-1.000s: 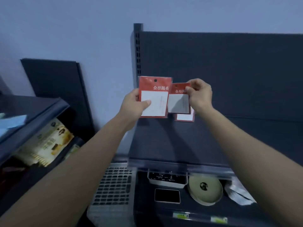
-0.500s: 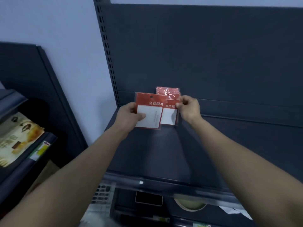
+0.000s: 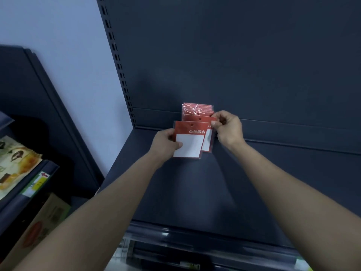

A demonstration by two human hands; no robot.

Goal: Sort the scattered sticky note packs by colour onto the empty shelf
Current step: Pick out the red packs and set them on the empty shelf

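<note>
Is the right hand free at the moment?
No, the right hand pinches the top corner of the rear red pack, which sits partly behind the front red pack gripped by the left hand.

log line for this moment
left hand holds red pack | right hand pinches second red pack | red stack on shelf

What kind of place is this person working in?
Likely a shop: a dark metal shelf on a slotted upright, hang-hole red sticky note packs stacked at its back, and a price label strip beneath packaged goods at left.
</note>
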